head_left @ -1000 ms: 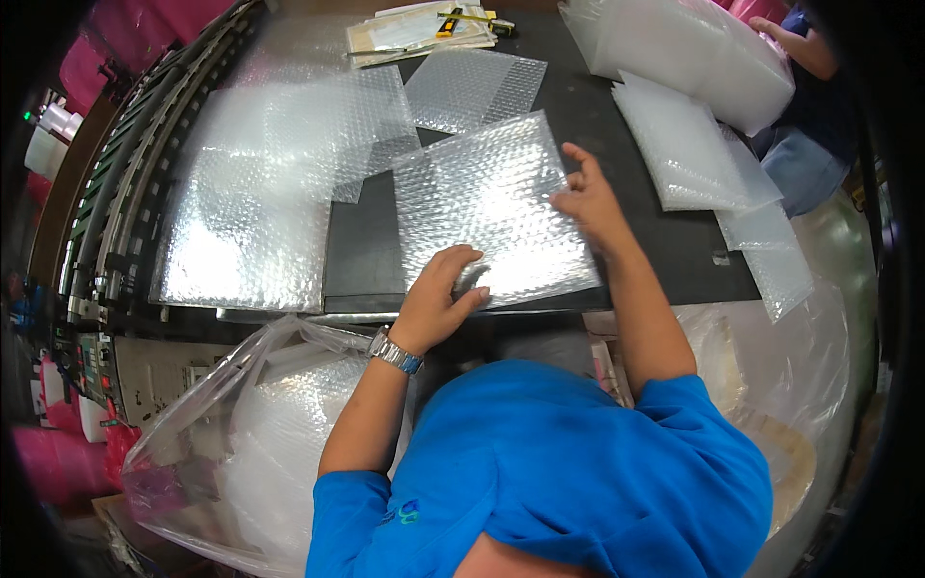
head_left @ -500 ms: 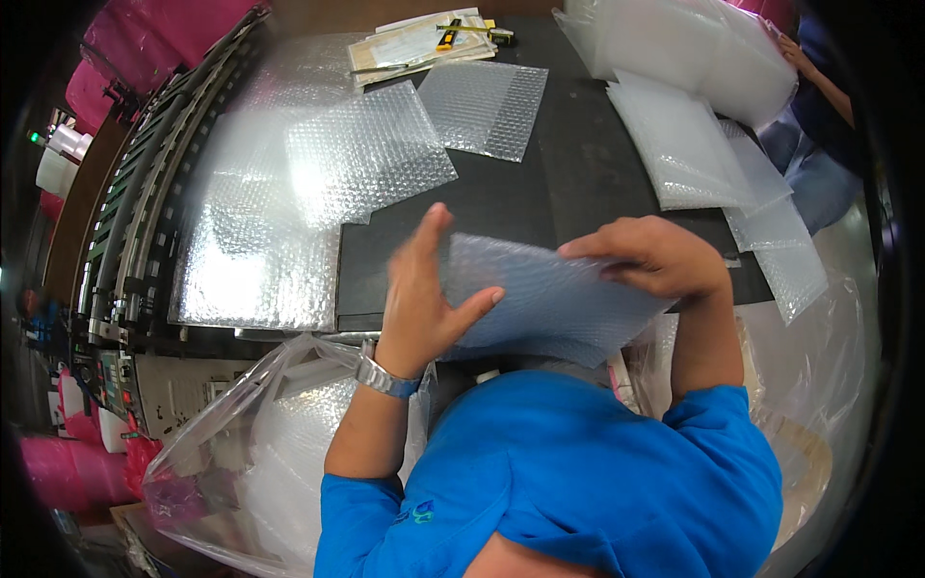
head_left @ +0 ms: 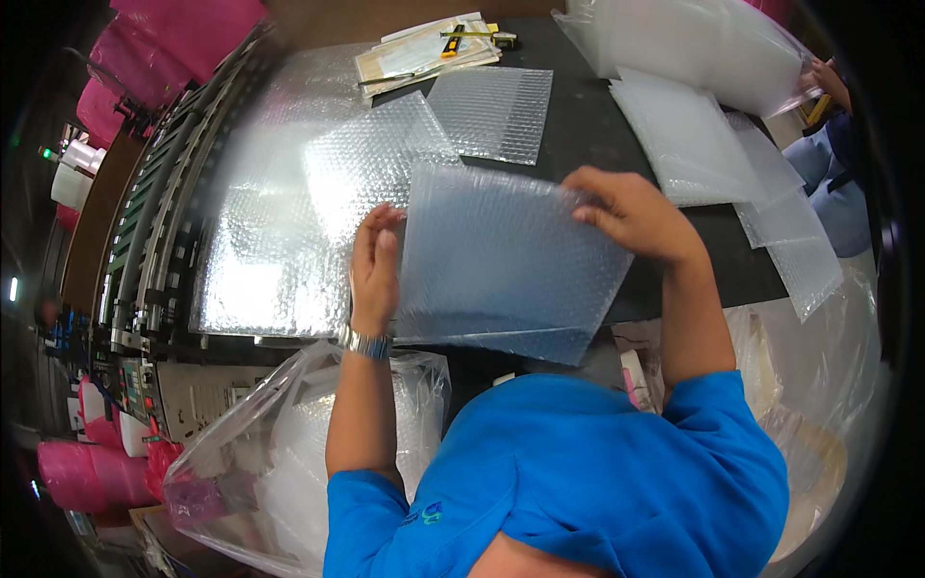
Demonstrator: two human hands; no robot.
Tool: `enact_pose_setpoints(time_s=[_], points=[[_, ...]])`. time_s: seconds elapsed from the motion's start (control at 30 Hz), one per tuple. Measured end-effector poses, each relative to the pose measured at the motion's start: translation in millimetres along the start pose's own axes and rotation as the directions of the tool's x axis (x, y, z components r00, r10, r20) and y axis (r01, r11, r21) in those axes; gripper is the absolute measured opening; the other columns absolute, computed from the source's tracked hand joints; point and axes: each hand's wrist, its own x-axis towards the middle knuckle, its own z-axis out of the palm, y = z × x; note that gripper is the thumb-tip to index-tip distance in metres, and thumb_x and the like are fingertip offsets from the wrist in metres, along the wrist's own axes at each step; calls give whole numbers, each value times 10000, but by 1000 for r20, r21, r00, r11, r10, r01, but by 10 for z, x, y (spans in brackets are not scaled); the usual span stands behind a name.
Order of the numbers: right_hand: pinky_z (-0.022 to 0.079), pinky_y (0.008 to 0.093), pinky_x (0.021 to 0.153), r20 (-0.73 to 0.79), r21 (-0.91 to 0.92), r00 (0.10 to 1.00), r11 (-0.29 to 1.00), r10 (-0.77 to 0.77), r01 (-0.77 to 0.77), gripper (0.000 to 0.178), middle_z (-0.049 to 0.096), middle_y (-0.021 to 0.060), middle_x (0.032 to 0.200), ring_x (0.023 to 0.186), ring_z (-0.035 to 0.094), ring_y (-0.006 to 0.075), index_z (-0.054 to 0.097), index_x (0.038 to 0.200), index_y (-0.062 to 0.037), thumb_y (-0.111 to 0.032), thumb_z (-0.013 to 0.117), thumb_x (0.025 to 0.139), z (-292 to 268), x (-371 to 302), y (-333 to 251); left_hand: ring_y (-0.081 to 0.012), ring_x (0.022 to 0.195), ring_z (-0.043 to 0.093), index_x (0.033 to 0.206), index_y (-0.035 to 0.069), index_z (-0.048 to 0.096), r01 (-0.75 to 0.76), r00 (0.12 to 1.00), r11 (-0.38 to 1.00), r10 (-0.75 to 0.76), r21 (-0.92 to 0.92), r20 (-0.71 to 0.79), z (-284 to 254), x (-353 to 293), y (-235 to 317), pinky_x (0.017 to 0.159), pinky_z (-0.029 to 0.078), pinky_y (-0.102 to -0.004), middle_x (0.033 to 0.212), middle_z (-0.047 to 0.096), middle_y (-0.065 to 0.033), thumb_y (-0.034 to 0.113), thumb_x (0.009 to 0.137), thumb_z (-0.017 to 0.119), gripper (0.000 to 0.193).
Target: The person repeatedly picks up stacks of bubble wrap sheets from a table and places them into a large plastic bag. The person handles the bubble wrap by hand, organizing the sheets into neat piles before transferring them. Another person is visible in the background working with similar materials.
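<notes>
Both hands grip a clear rectangular bubble-wrap sheet (head_left: 501, 260), lifted above the black desk (head_left: 597, 125). Left hand (head_left: 374, 265) fingers clamp its left edge, right hand (head_left: 631, 214) fingers pinch the top-right corner. More bubble-wrap sheets (head_left: 376, 159) lie flat behind.

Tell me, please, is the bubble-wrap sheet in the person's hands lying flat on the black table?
No, the bubble-wrap sheet is lifted off the black table, gripped by the left hand and right hand.

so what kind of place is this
Probably a packing station in a warehouse or factory. Bubble-wrap sheets cover a dark worktable, a roller conveyor runs along its left side, and both hands hold a bubble-wrap bag.
</notes>
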Motion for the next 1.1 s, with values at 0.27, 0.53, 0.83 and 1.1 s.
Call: enact_pose_setpoints(time_s=[0.27, 0.53, 0.83, 1.1], points=[[440, 324, 695, 199, 77, 980, 997, -27, 11, 371, 591, 143, 847, 783, 581, 272, 531, 950, -21, -298, 646, 732, -22, 141, -161, -314, 1222, 331, 1257, 86, 396, -113, 926, 182, -336, 977, 170, 78, 115, -548, 1015, 253, -429, 1290, 397, -168, 396, 844, 459, 520], [364, 378, 883, 219, -223, 944, 930, -245, 293, 372, 506, 139, 1134, 1102, 444, 303, 564, 989, -84, -302, 665, 704, 450, 837, 422, -305, 1156, 405, 1152, 98, 521, -356, 885, 628, -11, 692, 466, 359, -740, -177, 997, 254, -486, 1212, 468, -150, 309, 794, 547, 416], [314, 455, 928, 281, -250, 937, 959, 207, -137, 464, 464, 157, 1160, 1117, 425, 332, 529, 1022, -95, -358, 682, 672, 865, 1094, 480, -278, 1070, 483, 1056, 175, 585, -301, 936, 736, 107, 607, 336, 193, -1142, -398, 980, 247, -505, 1124, 532, -87, 119, 727, 596, 333], [375, 367, 894, 228, 40, 968, 993, 101, -113, 540, 500, 136, 1094, 1056, 481, 276, 464, 1123, -92, -214, 715, 660, 650, 941, 645, -314, 1099, 457, 1058, 144, 577, -286, 945, 746, 116, 602, 305, 163, -1008, -394, 995, 232, -507, 1154, 509, -123, 150, 747, 604, 313]])
